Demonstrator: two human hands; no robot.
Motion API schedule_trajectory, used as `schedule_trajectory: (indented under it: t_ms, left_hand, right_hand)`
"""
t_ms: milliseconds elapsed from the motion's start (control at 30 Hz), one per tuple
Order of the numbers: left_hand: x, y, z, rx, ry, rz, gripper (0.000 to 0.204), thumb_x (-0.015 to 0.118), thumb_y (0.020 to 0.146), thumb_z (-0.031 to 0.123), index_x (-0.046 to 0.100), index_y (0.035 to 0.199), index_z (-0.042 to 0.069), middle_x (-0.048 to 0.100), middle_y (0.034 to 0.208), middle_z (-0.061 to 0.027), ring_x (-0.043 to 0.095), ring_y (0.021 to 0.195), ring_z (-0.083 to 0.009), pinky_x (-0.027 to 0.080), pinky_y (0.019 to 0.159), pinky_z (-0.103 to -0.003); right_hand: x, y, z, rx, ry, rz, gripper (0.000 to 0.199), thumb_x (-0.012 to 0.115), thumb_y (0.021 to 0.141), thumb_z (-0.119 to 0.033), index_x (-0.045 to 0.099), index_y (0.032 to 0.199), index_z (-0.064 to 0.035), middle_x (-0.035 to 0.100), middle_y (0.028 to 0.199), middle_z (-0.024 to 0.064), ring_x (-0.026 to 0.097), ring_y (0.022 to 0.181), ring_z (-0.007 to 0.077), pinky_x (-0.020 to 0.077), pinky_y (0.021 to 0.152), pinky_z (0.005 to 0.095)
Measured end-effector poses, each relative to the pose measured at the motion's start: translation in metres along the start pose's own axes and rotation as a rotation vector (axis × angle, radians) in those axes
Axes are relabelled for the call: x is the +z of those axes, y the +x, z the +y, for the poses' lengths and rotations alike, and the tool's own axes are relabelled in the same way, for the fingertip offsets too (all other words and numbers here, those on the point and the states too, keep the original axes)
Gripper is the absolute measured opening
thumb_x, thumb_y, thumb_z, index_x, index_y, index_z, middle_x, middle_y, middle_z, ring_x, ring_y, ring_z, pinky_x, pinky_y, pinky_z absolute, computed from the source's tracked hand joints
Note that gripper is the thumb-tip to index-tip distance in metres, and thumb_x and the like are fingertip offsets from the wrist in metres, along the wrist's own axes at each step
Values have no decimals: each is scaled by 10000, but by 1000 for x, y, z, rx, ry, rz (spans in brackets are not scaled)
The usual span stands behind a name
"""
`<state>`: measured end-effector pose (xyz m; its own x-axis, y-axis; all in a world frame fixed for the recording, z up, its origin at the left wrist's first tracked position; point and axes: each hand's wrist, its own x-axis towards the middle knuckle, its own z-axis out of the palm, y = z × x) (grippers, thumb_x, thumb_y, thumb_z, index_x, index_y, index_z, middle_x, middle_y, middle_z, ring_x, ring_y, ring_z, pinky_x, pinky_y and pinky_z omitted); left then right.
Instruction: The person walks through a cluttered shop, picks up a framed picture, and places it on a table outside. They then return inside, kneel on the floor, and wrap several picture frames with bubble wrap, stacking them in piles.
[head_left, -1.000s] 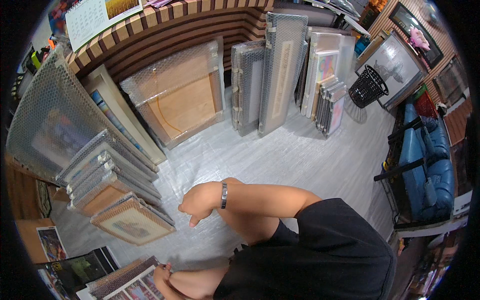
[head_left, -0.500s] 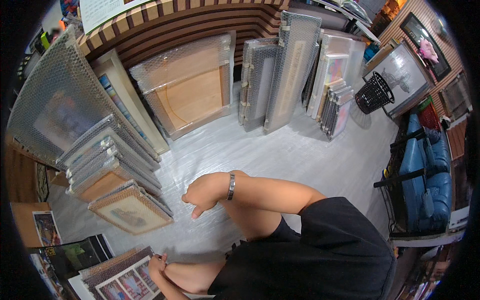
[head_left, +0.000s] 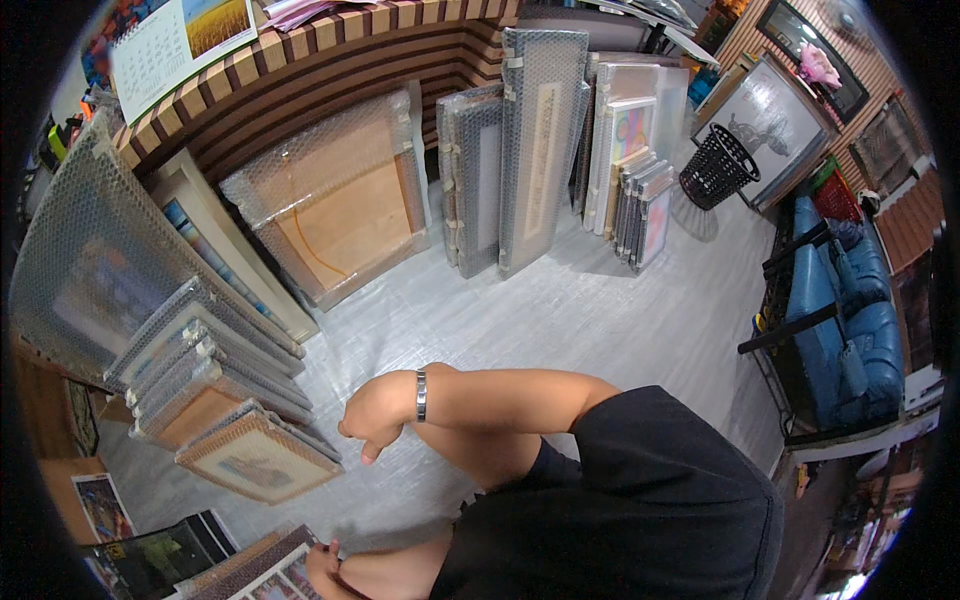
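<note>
My left hand (head_left: 323, 570) is at the lower left, its fingers closed over the edge of a picture frame (head_left: 270, 580) that shows several small photos. Much of that frame lies outside the lower border. My right hand (head_left: 378, 412), with a metal-band watch (head_left: 421, 395) on the wrist, hangs loosely in front of my bent knee. It holds nothing, and its thumb and a fingertip show apart. Nearest to it stands a bubble-wrapped framed picture (head_left: 262, 462), leaning against a row of wrapped frames (head_left: 205, 370) on the floor.
Larger wrapped pictures (head_left: 320, 235) lean against a slatted wooden counter (head_left: 330, 60). Upright wrapped frames (head_left: 545, 150) and a bundle of small ones (head_left: 645, 215) stand at the back. To the right are a black basket (head_left: 718, 168) and a blue sofa (head_left: 865, 330).
The view has shifted, so the frames at the back sit further left and my hands lower. My left hand stays on the photo frame, and my right hand keeps its loose pose.
</note>
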<state>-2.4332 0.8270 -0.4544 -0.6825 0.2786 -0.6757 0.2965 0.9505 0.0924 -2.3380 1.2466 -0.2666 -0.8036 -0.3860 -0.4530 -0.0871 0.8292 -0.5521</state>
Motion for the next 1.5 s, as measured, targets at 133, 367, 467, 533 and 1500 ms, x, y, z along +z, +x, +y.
schedule_trajectory:
  t_ms: [133,367,467,533,1500]
  left_hand:
    - [20,26,-38,8,48,-48,575,543,844,518,648,961,-35,628,988,-270,591,985,-419,469,825,-457]
    - [16,12,-27,51,60,11,554,546,843,510,643,979,-19,624,988,-274,590,988,-418,468,824,-459]
    - [14,4,-26,-52,56,-81,541,559,837,504,643,990,-8,625,987,-271,590,987,-419,468,824,-457]
    - [8,4,-7,9,45,-43,541,567,833,500,643,989,-12,629,990,-263,589,992,-416,467,826,-459]
    - [11,-21,-15,-135,-13,31,533,548,848,528,667,965,22,656,966,-220,618,953,-377,470,845,-451]
  right_hand:
    - [-8,3,-3,-8,-26,-12,543,626,824,-439,572,1087,33,647,950,211,605,939,381,477,794,451]
    - [-6,2,1,-35,-6,8,541,622,825,-442,577,1056,46,646,942,215,605,932,387,477,792,454]
    - [-4,9,-2,-48,-6,40,544,622,809,-478,627,992,34,655,957,205,612,931,386,482,793,454]
    - [-1,2,3,-38,7,54,538,623,809,-472,624,984,37,651,943,213,613,922,388,482,790,454]
    - [-19,9,-8,15,51,-116,542,624,844,-411,532,1172,12,613,1077,222,578,1031,370,461,864,428]
